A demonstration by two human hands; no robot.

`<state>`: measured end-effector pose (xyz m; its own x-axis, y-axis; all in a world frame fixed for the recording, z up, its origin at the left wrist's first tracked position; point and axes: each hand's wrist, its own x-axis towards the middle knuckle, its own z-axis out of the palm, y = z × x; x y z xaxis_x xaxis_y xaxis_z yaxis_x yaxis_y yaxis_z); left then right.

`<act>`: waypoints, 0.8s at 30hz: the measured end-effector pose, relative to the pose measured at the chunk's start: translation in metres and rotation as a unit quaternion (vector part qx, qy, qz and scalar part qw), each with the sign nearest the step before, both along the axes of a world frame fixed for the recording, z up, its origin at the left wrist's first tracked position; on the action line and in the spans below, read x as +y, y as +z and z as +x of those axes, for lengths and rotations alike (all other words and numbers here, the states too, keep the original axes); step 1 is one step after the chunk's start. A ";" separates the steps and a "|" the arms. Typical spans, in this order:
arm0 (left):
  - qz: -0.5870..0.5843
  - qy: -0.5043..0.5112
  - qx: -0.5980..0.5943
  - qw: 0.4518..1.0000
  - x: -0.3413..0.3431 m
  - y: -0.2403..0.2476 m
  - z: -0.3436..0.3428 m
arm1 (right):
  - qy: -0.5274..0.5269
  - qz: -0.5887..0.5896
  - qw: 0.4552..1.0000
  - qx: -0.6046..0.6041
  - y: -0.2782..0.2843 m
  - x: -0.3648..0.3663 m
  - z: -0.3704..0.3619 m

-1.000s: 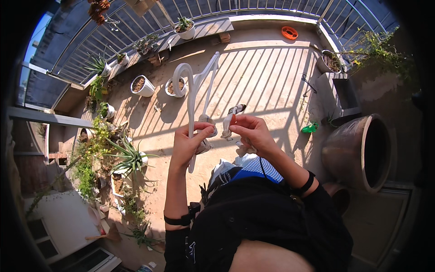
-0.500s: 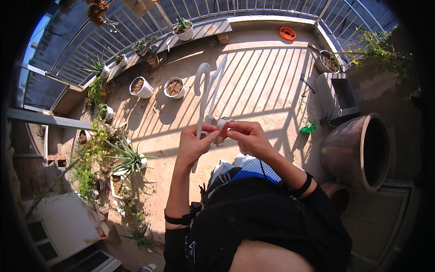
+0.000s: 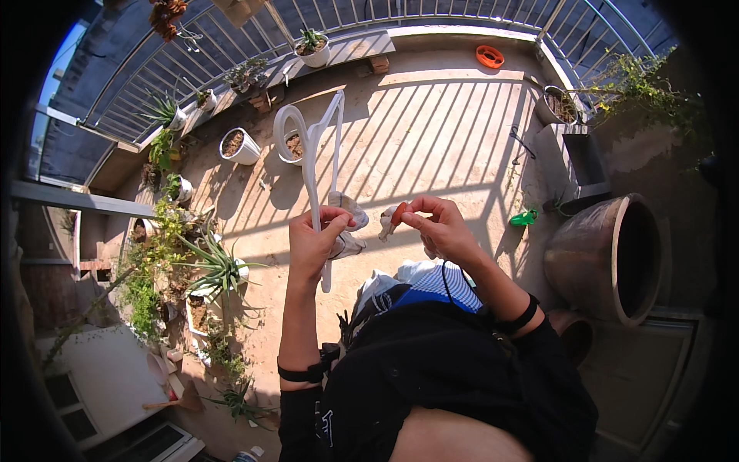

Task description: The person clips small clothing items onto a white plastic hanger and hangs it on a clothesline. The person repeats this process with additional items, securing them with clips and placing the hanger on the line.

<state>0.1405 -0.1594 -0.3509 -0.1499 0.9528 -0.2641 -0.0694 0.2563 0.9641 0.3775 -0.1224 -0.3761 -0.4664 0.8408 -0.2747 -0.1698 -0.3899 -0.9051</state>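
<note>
Closed around a white clothes hanger (image 3: 309,165) is my left hand (image 3: 312,242), at the middle of the view. The hanger's curved hook stands at its far end, over a white pot. Small whitish cloth pieces (image 3: 350,209), perhaps socks, hang beside the left fingers, which pinch close to them. To the right, my right hand (image 3: 443,229) pinches a small red and whitish piece (image 3: 395,219) between thumb and fingertips. It looks like cloth, but its exact kind cannot be made out. A gap separates it from the left hand.
White soil-filled pots (image 3: 240,146) stand on the floor ahead. A spiky aloe (image 3: 219,264) and other plants line the left. A large brown ceramic pot (image 3: 585,254) stands right, near a green object (image 3: 524,218). An orange ring-shaped object (image 3: 489,56) lies by the railing.
My hands have moved apart. The red and whitish piece has come away to the right in my right hand. The hanger's hook has shifted left, and whitish cloth now shows beside my left hand.
</note>
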 end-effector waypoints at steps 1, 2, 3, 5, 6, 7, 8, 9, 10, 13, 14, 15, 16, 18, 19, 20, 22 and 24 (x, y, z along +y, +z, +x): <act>0.005 0.012 0.001 1.000 0.000 0.000 0.000 | 0.001 -0.012 1.000 0.011 0.001 0.001 0.002; 0.000 -0.008 0.009 1.000 -0.001 -0.001 0.001 | 0.005 -0.017 1.000 0.010 0.002 0.001 0.002; -0.007 -0.021 0.016 1.000 -0.001 -0.001 0.003 | 0.020 0.000 1.000 0.003 0.003 0.000 0.002; -0.019 -0.048 0.031 0.998 -0.002 -0.003 0.008 | 0.037 0.014 0.999 -0.024 0.004 0.000 -0.002; -0.030 -0.052 0.040 0.997 -0.002 -0.003 0.010 | 0.038 0.018 0.999 -0.025 0.005 -0.001 -0.005; -0.023 -0.056 0.041 0.997 -0.002 -0.003 0.012 | 0.037 0.017 0.999 -0.026 0.006 -0.003 -0.008; -0.023 -0.058 0.040 0.997 -0.003 -0.003 0.014 | 0.039 0.013 0.999 -0.026 0.006 -0.005 -0.010; -0.024 -0.060 0.038 0.997 -0.004 -0.003 0.016 | 0.031 0.022 0.999 -0.032 0.007 -0.006 -0.011; -0.022 -0.067 0.046 0.996 -0.004 -0.003 0.016 | 0.026 0.028 0.999 -0.038 0.008 -0.006 -0.013; -0.002 -0.074 0.058 0.996 -0.006 -0.003 0.018 | 0.008 0.086 0.995 -0.043 0.007 -0.007 -0.017; 0.004 -0.074 0.074 0.994 -0.007 -0.003 0.019 | 0.001 0.112 0.993 -0.042 0.006 -0.007 -0.018; 0.005 -0.074 0.084 0.994 -0.007 -0.004 0.020 | 0.002 0.124 0.990 -0.067 0.005 -0.007 -0.019; -0.002 -0.071 0.084 0.994 -0.007 -0.004 0.021 | 0.003 0.137 0.986 -0.092 0.004 -0.008 -0.019; 0.000 -0.067 0.096 0.993 -0.008 -0.006 0.022 | 0.002 0.151 0.982 -0.112 0.001 -0.009 -0.020; -0.010 -0.063 0.092 0.994 -0.009 -0.007 0.022 | 0.000 0.152 0.982 -0.108 -0.001 -0.009 -0.020; 0.003 -0.065 0.110 0.992 -0.008 -0.008 0.021 | -0.003 0.153 0.983 -0.104 -0.002 -0.010 -0.020; 0.012 -0.065 0.131 0.989 -0.007 -0.010 0.020 | -0.004 0.177 0.979 -0.104 -0.005 -0.010 -0.021; 0.012 -0.067 0.142 0.988 -0.008 -0.011 0.020 | 0.005 0.196 0.974 -0.118 -0.006 -0.010 -0.022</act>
